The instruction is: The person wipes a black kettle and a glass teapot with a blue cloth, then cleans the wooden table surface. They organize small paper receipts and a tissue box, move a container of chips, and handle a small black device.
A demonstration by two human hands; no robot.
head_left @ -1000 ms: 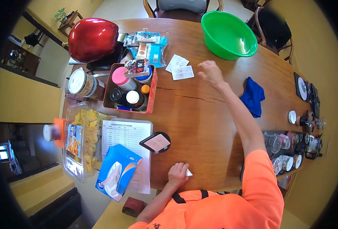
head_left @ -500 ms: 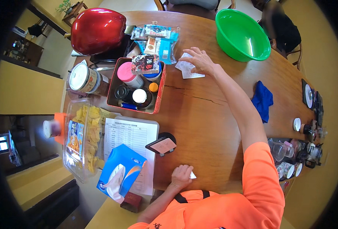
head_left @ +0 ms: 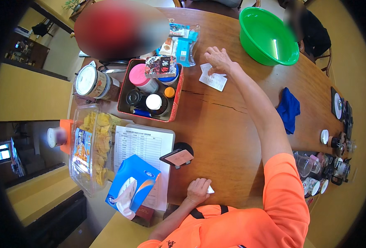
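My right hand (head_left: 218, 61) reaches far across the wooden table, fingers spread apart. Its thumb comes down at the upper edge of a creased white paper slip (head_left: 214, 82) with faint print, lying on the wood. Whether the thumb presses on the slip, I cannot tell. Close to my body, my left hand (head_left: 198, 191) rests closed on the table's near edge. A small bit of white tissue or paper (head_left: 210, 189) pokes out from its fingers; the rest is hidden in the hand.
A green basin (head_left: 267, 39) stands far right, a blue cloth (head_left: 289, 110) nearer. Leftward are a red box of jars (head_left: 175, 105), packaged snacks (head_left: 185, 49), a clear snack tub (head_left: 93, 157), a tissue box (head_left: 139, 182) on printed sheets (head_left: 143, 140) and a phone stand (head_left: 179, 158). Cups (head_left: 314, 186) line the right edge.
My right hand has drawn its fingers in a little over the paper slip, and the slip has turned and slid slightly nearer to me. My left hand has stayed in place.
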